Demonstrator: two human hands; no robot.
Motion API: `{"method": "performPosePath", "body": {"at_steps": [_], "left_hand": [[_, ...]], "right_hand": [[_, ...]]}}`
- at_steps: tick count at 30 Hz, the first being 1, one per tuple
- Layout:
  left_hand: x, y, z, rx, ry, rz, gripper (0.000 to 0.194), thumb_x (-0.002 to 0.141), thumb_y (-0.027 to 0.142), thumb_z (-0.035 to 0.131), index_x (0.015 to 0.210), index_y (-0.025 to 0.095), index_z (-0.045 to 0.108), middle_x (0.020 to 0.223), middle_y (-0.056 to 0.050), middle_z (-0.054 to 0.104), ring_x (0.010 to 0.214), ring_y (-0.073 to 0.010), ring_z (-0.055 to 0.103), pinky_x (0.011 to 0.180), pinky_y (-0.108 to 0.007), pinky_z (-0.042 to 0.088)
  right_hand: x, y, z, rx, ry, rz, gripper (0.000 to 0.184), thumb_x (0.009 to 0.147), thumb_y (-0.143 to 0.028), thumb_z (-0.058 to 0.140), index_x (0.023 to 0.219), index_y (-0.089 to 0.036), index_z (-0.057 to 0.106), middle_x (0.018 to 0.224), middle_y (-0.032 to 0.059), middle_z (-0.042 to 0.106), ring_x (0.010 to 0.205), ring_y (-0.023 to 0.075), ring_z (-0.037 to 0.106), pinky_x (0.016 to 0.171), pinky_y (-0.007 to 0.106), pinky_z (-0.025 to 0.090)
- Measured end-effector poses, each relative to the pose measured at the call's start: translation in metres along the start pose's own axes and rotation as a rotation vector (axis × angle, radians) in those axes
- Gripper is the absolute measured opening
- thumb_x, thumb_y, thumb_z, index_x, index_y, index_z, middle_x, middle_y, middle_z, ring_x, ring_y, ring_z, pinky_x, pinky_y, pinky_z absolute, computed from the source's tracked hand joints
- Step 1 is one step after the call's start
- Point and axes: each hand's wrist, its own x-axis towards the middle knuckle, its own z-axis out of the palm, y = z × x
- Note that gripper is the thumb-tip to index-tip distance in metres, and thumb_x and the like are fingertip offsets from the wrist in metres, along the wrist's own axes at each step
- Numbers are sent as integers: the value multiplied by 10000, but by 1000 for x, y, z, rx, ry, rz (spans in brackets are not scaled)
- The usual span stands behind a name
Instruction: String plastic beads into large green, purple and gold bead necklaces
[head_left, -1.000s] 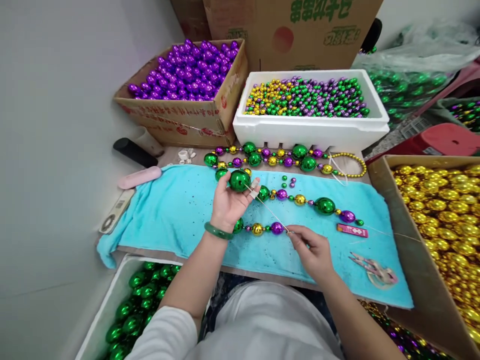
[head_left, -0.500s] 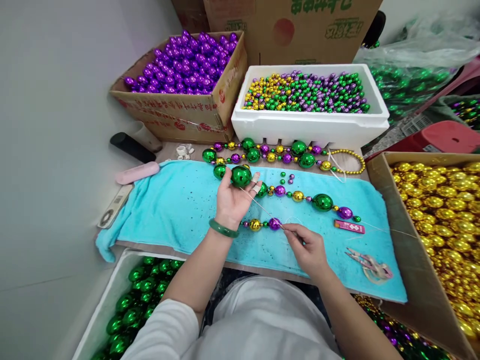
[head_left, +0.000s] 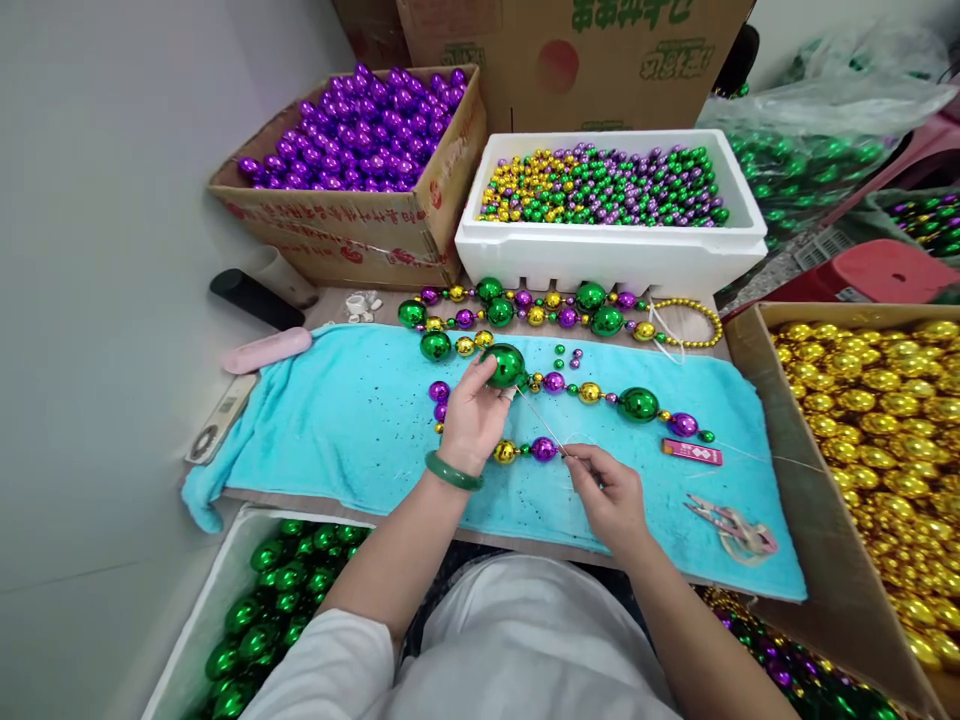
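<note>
My left hand [head_left: 474,425], with a green bangle [head_left: 454,472] at its wrist, is closed around a large shiny green bead [head_left: 504,366] above the towel. My right hand [head_left: 611,490] pinches a long thin needle [head_left: 541,418] that slants up to the bead; whether its tip is inside the hole is hidden. Fine thread loops beside the right fingers. Around the hands lies a strand of purple, gold and green beads [head_left: 589,392] on the blue towel [head_left: 337,420], partly covered by my left hand. Several small loose beads [head_left: 559,357] rest just beyond.
A finished-looking bead necklace [head_left: 606,320] lies behind the towel. Further back stand a carton of purple beads [head_left: 330,235] and a white foam box [head_left: 607,245]. Gold beads [head_left: 862,400] fill a carton at right, green beads [head_left: 259,640] a box at lower left. Scissors [head_left: 731,530] and a pink packet [head_left: 691,452] lie right.
My left hand has turned and closed its fingers over the green bead, shifting slightly right. The right hand keeps its pinch on the needle, and less needle length shows between the hands.
</note>
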Motion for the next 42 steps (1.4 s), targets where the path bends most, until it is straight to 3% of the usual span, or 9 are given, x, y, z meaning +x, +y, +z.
{"method": "performPosePath", "body": {"at_steps": [4,14,21,23,27,31,34,38,42], "left_hand": [[-7,-11,-1,92,-132,53,245,714,158,727,936,191,629,937,1,685,893,-119,635,923,-290,452],[-11,-17,-7,186,-215,71,298,705,177,737,991,211,662,1043,-25,665,947,-147,620,873,-280,476],[-21,-30,-14,737,-543,-157,609,633,145,823,1202,272,651,1214,-83,641,987,-218,610,807,-311,498],[-16,-27,-17,925,-540,-81,517,642,164,816,1134,268,697,1200,-90,647,1015,-247,594,848,-352,487],[6,-14,-28,1278,-366,244,85,671,161,758,716,231,741,838,-78,664,995,-285,579,1045,-417,364],[23,-8,-36,1495,-234,350,90,688,201,714,619,245,675,719,-66,613,977,-314,583,1052,-424,357],[34,-11,-28,1544,-291,395,69,721,234,689,653,244,678,756,-76,620,989,-310,574,1055,-414,347],[62,-23,1,1459,-441,458,98,712,186,690,625,229,675,725,-84,591,1015,-310,550,1093,-424,287],[93,-43,29,1602,-501,463,164,716,143,665,570,209,627,706,-104,601,1042,-331,540,1066,-463,312]], "right_hand": [[2,8,-3,55,24,92,251,856,-358,564,870,-165,723,518,-26,468,464,92,398,447,222,328],[11,9,-8,180,48,172,256,791,-404,609,817,-162,687,526,-17,509,469,95,427,435,218,346],[21,15,-21,307,60,185,256,786,-408,647,708,-182,555,521,-22,537,460,88,458,430,208,366],[22,21,-32,329,119,176,260,787,-409,665,721,-185,550,533,-22,550,455,85,461,415,202,347],[21,35,-53,345,215,153,270,779,-418,697,747,-189,558,540,-25,554,446,84,466,400,200,331],[21,41,-67,368,273,149,272,773,-407,719,752,-186,562,553,-21,558,456,88,477,401,204,335],[23,42,-71,380,296,151,277,773,-401,725,737,-183,558,551,-23,554,451,85,471,395,201,325],[26,43,-71,390,281,145,269,785,-400,718,744,-179,570,548,-23,559,443,78,453,394,200,323],[26,42,-69,373,273,135,265,790,-406,709,751,-178,579,546,-20,561,443,80,454,395,204,327]]}}
